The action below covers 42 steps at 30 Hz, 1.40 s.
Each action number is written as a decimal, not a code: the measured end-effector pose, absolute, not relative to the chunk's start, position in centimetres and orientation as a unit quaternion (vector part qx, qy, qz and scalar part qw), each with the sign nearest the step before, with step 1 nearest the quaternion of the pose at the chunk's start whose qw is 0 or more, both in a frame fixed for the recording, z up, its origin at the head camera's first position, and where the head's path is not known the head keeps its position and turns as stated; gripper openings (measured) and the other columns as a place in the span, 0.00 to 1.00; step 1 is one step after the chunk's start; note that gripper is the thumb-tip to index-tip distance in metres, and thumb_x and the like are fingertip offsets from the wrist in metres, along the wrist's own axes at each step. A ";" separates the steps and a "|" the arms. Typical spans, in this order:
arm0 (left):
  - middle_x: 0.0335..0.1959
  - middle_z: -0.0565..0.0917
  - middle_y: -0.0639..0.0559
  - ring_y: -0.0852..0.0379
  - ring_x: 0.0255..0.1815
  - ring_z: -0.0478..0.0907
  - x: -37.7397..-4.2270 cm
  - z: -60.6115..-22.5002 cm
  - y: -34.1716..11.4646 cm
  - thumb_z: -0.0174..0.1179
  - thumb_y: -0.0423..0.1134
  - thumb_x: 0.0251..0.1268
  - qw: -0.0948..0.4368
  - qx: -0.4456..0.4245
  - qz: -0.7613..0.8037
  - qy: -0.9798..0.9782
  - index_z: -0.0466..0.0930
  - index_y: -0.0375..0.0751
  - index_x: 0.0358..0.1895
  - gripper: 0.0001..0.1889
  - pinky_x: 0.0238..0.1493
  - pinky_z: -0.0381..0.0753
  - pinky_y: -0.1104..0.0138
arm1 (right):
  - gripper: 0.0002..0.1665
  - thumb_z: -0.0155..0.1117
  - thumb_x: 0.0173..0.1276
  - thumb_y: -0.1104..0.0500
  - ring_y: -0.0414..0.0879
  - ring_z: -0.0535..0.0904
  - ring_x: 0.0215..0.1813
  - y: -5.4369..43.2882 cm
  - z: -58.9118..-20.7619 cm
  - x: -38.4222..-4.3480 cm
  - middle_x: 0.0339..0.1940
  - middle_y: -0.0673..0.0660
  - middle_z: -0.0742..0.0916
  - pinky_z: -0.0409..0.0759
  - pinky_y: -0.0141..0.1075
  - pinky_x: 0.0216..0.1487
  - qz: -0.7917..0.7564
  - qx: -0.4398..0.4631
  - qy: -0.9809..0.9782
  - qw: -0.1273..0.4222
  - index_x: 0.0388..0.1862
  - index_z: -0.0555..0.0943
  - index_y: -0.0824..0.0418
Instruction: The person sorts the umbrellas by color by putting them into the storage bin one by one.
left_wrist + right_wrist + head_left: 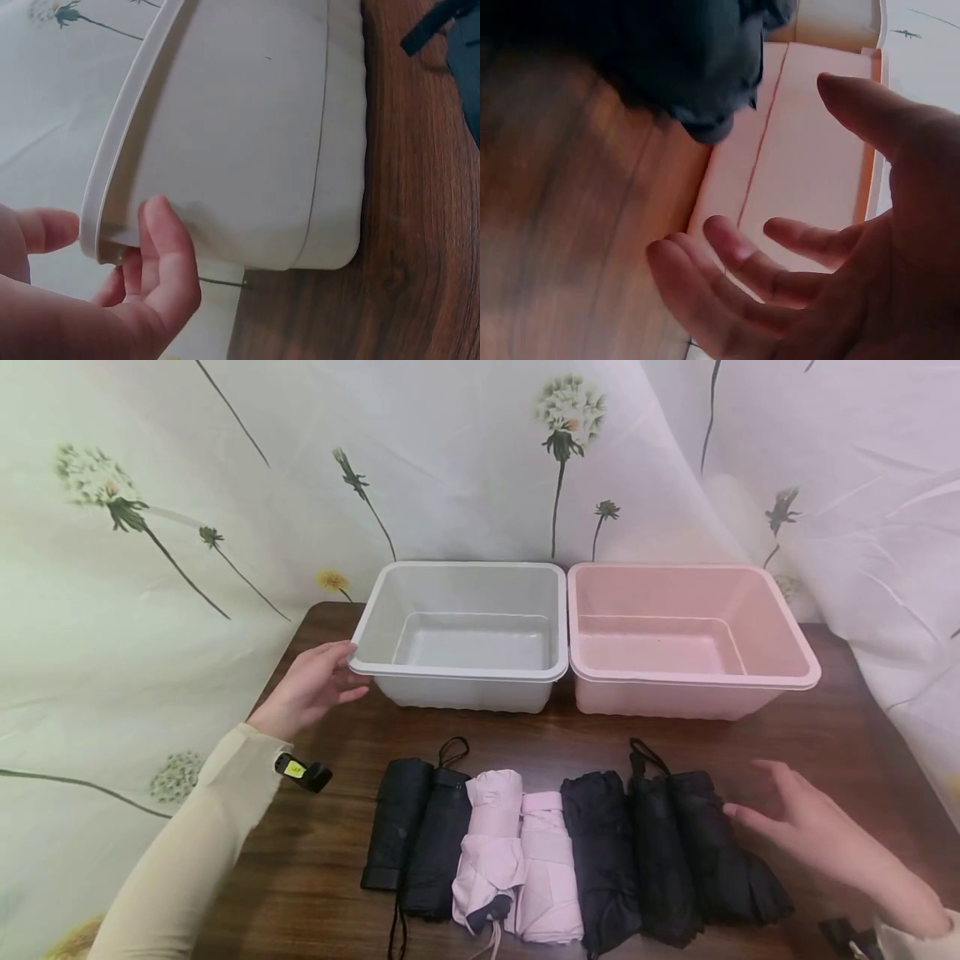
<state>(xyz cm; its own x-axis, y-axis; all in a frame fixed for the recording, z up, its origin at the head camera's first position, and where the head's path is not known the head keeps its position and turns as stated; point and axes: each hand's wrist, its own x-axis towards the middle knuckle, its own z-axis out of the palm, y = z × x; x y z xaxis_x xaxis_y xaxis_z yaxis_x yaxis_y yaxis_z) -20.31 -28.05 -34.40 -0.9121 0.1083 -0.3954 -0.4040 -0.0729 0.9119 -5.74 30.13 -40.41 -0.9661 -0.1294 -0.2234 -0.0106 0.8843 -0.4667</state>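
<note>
My left hand (311,687) is at the near left corner of a pale grey plastic bin (465,691). The left wrist view shows the thumb against the outside of the rim (112,157) and curled fingers under it, pinching the corner. My right hand (821,827) hovers beside the rightmost folded black umbrella (723,852), thumb and fingers spread and nothing held. In the right wrist view a dark umbrella (682,60) lies beyond the fingers, blurred. Several folded umbrellas stand side by side in a row, black ones at both ends and two pale pink umbrellas (551,877) between them.
A pink plastic bin (675,697) stands right of the grey one, their rims nearly touching. Both bins have bare floors. They rest at the back of a dark brown wooden table (315,852). A white cloth (465,460) printed with dandelions hangs behind and around it.
</note>
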 end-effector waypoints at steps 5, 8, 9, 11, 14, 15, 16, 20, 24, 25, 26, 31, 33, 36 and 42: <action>0.39 0.83 0.53 0.58 0.36 0.85 -20.5 -34.6 -28.1 0.48 0.41 0.76 0.182 -0.116 0.743 0.634 0.57 0.36 0.69 0.24 0.43 0.85 0.65 | 0.57 0.61 0.63 0.33 0.73 0.73 0.57 29.6 -41.1 -4.7 0.58 0.81 0.73 0.76 0.61 0.47 -0.235 -0.033 0.956 0.173 0.68 0.54 0.77; 0.48 0.80 0.49 0.57 0.39 0.85 -20.6 -34.6 -28.1 0.46 0.38 0.77 0.185 -0.111 0.758 0.615 0.48 0.36 0.75 0.29 0.46 0.85 0.65 | 0.58 0.63 0.62 0.33 0.69 0.76 0.56 29.1 -41.4 -4.2 0.56 0.79 0.75 0.77 0.59 0.47 -0.237 -0.041 0.952 0.189 0.68 0.54 0.76; 0.52 0.77 0.47 0.57 0.40 0.85 -20.6 -34.6 -28.1 0.46 0.37 0.77 0.186 -0.109 0.764 0.608 0.46 0.36 0.76 0.30 0.46 0.85 0.64 | 0.58 0.63 0.61 0.33 0.68 0.77 0.55 28.9 -41.6 -4.1 0.55 0.78 0.76 0.78 0.58 0.46 -0.237 -0.045 0.951 0.193 0.68 0.55 0.76; 0.59 0.71 0.43 0.56 0.42 0.85 -20.6 -34.6 -28.1 0.45 0.36 0.77 0.186 -0.105 0.772 0.599 0.44 0.37 0.77 0.31 0.48 0.84 0.64 | 0.57 0.64 0.61 0.33 0.66 0.78 0.54 28.6 -42.0 -3.9 0.54 0.76 0.76 0.79 0.56 0.46 -0.242 -0.052 0.948 0.200 0.68 0.55 0.75; 0.63 0.65 0.41 0.56 0.43 0.85 -20.5 -34.5 -28.0 0.45 0.36 0.77 0.182 -0.101 0.775 0.597 0.42 0.38 0.77 0.32 0.48 0.84 0.64 | 0.56 0.65 0.61 0.35 0.69 0.78 0.54 28.1 -42.6 -3.6 0.54 0.79 0.76 0.78 0.58 0.46 -0.240 -0.065 0.949 0.191 0.67 0.55 0.76; 0.63 0.65 0.41 0.56 0.42 0.85 -20.5 -34.5 -27.9 0.45 0.36 0.77 0.181 -0.100 0.776 0.596 0.42 0.38 0.77 0.32 0.47 0.85 0.65 | 0.56 0.65 0.61 0.36 0.69 0.78 0.54 27.8 -42.8 -3.5 0.55 0.80 0.77 0.78 0.58 0.47 -0.241 -0.067 0.950 0.186 0.67 0.55 0.76; 0.63 0.65 0.41 0.56 0.42 0.85 -20.4 -34.5 -27.9 0.45 0.36 0.77 0.180 -0.099 0.776 0.596 0.42 0.39 0.77 0.32 0.46 0.85 0.65 | 0.57 0.66 0.60 0.36 0.71 0.77 0.55 27.6 -43.0 -3.3 0.55 0.82 0.76 0.78 0.59 0.48 -0.239 -0.067 0.952 0.181 0.68 0.55 0.76; 0.62 0.67 0.42 0.56 0.41 0.86 -20.5 -34.7 -27.9 0.46 0.35 0.76 0.176 -0.097 0.779 0.594 0.43 0.39 0.77 0.32 0.46 0.85 0.64 | 0.61 0.67 0.58 0.35 0.75 0.73 0.58 27.1 -43.3 -3.1 0.58 0.86 0.72 0.75 0.61 0.51 -0.229 -0.062 0.956 0.174 0.69 0.51 0.77; 0.57 0.71 0.44 0.56 0.39 0.86 -20.5 -35.0 -27.9 0.49 0.36 0.75 0.168 -0.090 0.782 0.594 0.47 0.38 0.76 0.31 0.46 0.85 0.65 | 0.64 0.67 0.58 0.34 0.76 0.71 0.60 26.9 -43.4 -3.2 0.60 0.87 0.69 0.75 0.62 0.51 -0.227 -0.048 0.954 0.191 0.69 0.48 0.79; 0.56 0.72 0.44 0.56 0.39 0.86 -20.5 -35.1 -27.9 0.49 0.36 0.75 0.165 -0.087 0.782 0.594 0.48 0.38 0.75 0.31 0.45 0.85 0.65 | 0.65 0.67 0.58 0.34 0.77 0.70 0.60 26.9 -43.4 -3.3 0.60 0.87 0.68 0.75 0.62 0.51 -0.228 -0.044 0.952 0.200 0.69 0.47 0.79; 0.54 0.73 0.45 0.57 0.38 0.86 -20.5 -35.2 -27.9 0.50 0.36 0.75 0.161 -0.083 0.781 0.598 0.50 0.37 0.74 0.30 0.44 0.85 0.66 | 0.65 0.66 0.58 0.34 0.77 0.69 0.61 26.9 -43.4 -3.5 0.60 0.88 0.67 0.74 0.63 0.52 -0.229 -0.040 0.950 0.209 0.69 0.46 0.80; 0.50 0.77 0.45 0.57 0.34 0.86 -20.7 -35.3 -28.2 0.52 0.35 0.73 0.148 -0.072 0.770 0.616 0.56 0.35 0.69 0.26 0.39 0.86 0.68 | 0.66 0.66 0.59 0.34 0.78 0.68 0.62 26.8 -43.5 -3.9 0.62 0.88 0.65 0.73 0.64 0.53 -0.235 -0.021 0.942 0.237 0.69 0.45 0.82; 0.49 0.77 0.45 0.58 0.34 0.86 -20.7 -35.2 -28.3 0.53 0.35 0.72 0.150 -0.074 0.767 0.619 0.55 0.35 0.70 0.28 0.39 0.86 0.68 | 0.66 0.66 0.59 0.35 0.77 0.68 0.61 26.7 -43.6 -3.9 0.62 0.88 0.65 0.74 0.63 0.53 -0.236 -0.019 0.942 0.237 0.69 0.46 0.82; 0.50 0.77 0.46 0.58 0.34 0.86 -20.9 -35.1 -28.4 0.53 0.36 0.73 0.161 -0.079 0.764 0.619 0.51 0.35 0.72 0.30 0.39 0.86 0.69 | 0.65 0.66 0.59 0.34 0.77 0.68 0.62 26.7 -43.6 -3.9 0.62 0.88 0.65 0.74 0.63 0.53 -0.233 -0.013 0.943 0.238 0.69 0.47 0.82; 0.49 0.78 0.48 0.58 0.36 0.86 -21.1 -34.9 -28.4 0.51 0.36 0.74 0.166 -0.088 0.763 0.619 0.50 0.36 0.73 0.30 0.38 0.86 0.69 | 0.66 0.63 0.59 0.32 0.78 0.66 0.63 26.6 -43.8 -3.9 0.64 0.87 0.64 0.73 0.64 0.53 -0.230 0.001 0.942 0.244 0.69 0.47 0.81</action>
<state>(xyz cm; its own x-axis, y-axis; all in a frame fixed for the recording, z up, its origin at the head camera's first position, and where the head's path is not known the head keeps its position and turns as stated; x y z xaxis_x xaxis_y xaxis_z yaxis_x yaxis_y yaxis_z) -21.15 -28.42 -34.93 -0.9297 0.1445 -0.3387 -0.3612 -0.1789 0.9152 -3.90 26.58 -43.76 -0.8812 -0.1098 -0.4598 0.1144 0.8942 -0.4328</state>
